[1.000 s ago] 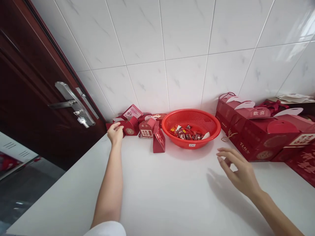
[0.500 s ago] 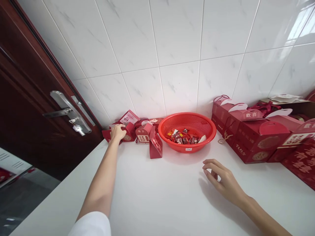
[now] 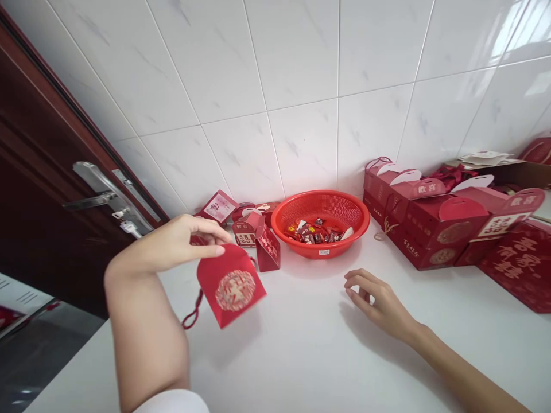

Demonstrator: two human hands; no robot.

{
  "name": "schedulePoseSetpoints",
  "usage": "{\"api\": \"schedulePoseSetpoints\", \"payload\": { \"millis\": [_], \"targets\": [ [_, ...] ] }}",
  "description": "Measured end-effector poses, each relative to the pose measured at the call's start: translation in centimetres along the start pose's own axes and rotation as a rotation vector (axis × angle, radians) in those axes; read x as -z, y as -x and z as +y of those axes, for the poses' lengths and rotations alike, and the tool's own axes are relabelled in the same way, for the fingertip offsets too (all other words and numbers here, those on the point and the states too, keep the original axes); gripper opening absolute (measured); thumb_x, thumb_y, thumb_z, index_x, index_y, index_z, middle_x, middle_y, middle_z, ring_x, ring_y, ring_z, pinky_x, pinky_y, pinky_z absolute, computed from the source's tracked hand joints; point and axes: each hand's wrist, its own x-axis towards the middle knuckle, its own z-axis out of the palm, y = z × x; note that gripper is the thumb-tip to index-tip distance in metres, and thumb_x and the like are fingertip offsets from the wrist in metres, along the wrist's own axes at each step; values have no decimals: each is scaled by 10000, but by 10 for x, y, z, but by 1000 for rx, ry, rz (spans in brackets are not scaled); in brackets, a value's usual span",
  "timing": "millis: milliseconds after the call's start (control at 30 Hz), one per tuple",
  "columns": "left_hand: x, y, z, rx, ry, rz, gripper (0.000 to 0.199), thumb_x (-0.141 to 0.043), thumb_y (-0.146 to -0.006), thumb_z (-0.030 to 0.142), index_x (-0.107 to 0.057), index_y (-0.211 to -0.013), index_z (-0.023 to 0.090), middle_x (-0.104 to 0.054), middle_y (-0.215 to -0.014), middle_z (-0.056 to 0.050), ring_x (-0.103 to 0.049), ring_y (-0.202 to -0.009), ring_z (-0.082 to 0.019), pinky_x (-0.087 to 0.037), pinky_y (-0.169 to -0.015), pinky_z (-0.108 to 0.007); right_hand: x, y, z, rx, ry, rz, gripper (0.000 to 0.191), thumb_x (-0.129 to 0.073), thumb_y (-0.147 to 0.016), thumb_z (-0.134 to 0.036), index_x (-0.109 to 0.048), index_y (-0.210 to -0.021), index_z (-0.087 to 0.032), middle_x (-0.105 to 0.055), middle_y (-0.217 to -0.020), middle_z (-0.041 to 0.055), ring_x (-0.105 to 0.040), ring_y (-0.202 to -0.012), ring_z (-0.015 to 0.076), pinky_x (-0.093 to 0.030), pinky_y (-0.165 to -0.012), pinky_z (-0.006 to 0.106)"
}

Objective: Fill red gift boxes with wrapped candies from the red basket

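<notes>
Head view: a small red card box (image 3: pixel 235 289) with a gold emblem hung front-left of the round red plastic colander (image 3: pixel 344 213).
The left hand (image 3: pixel 181 245) had reached farther back half a second earlier; now it pinched the box's top edge. The right hand (image 3: pixel 381 304), half uncurled, hovered in front of the colander.

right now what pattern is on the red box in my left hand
The red box bears a round, pale gold emblem; head view.
</notes>
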Motion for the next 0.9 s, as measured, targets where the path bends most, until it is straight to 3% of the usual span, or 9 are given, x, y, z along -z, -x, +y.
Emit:
{"api": "schedulePoseSetpoints", "payload": {
  "millis": [67, 167, 233, 333, 467, 600, 700, 767, 900],
  "targets": [
    [-12, 13, 38, -221, -81, 28, 222, -703, -773, 427, -803, -904, 278, -761, -871, -9, -701, -761, -191, -576, -705, -269, 0, -1, -2, -29, -79, -23, 277, -449, -991, -435, -619, -944, -222, -666, -1022, 80, -540, -544, 110, -512, -593, 306],
    [-46, 20, 83, -457, -172, 105, 223, -576, -917, 281, -770, -1020, 245, -754, -952, -14, -684, -801, -154, -535, -765, -259, 2, -3, -4, -107, -200, -53, 357, -480, -969, -537, -615, -1037, -213, -638, -770, 25, -578, -567, 145, -508, -606, 308],
    [-74, 17, 103, -585, -179, 123, 233, -533, -948, 191, -754, -1011, 231, -746, -933, -7, -676, -805, -139, -507, -753, -249, 4, -3, -5, -161, -267, -37, 405, -458, -971, -571, -608, -1058, -205, -589, -667, -5, -584, -565, 156, -501, -608, 308],
    [-113, 8, 118, -668, -197, 49, 220, -533, -946, 124, -734, -971, 210, -727, -890, -7, -669, -791, -145, -480, -724, -258, 8, -5, -5, -202, -328, 72, 438, -434, -972, -594, -611, -1040, -199, -626, -755, 21, -574, -563, 143, -496, -594, 304],
    [-140, -7, 119, -720, -97, -162, 162, -582, -957, 194, -723, -1034, 206, -723, -928, -10, -669, -796, -155, -478, -696, -262, 10, -6, -3, -197, -347, 194, 427, -446, -971, -589, -613, -1045, -203, -658, -859, 45, -572, -583, 136, -500, -577, 297],
    [-142, -28, 102, -666, 139, -97, 256, -469, -1011, 194, -711, -1093, 191, -726, -1075, -40, -675, -950, -158, -505, -844, -269, 9, -4, -1, -114, -245, 296, 362, -463, -997, -505, -593, -1165, -212, -638, -778, 25, -603, -656, 164, -516, -617, 301],
    [-143, -44, 89, -625, 218, -66, 261, -472, -1009, 219, -721, -1086, 199, -729, -1079, -44, -672, -980, -167, -516, -885, -283, 11, -3, -2, 104, -123, 374, 352, -476, -1009, -426, -562, -1302, -251, -647, -1132, 96, -630, -795, 168, -552, -773, 356],
    [-147, -50, 84, -627, 215, -102, 267, -485, -1009, 253, -724, -1120, 212, -711, -1170, -56, -660, -1063, -186, -509, -951, -311, 13, -2, -5, 266, -38, 358, 389, -470, -1013, -403, -536, -1381, -296, -510, -1402, 123, -634, -967, 200, -539, -900, 415],
    [-158, -50, 87, -625, 169, -163, 302, -502, -1009, 350, -718, -1201, 262, -478, -1528, -67, -467, -1391, -262, -403, -1134, -397, 16, 0, -10, 460, 81, 256, 382, -460, -1015, -405, -581, -1365, -309, -305, -1575, 116, -558, -1216, 284, -480, -1024, 504]
  ]
}}
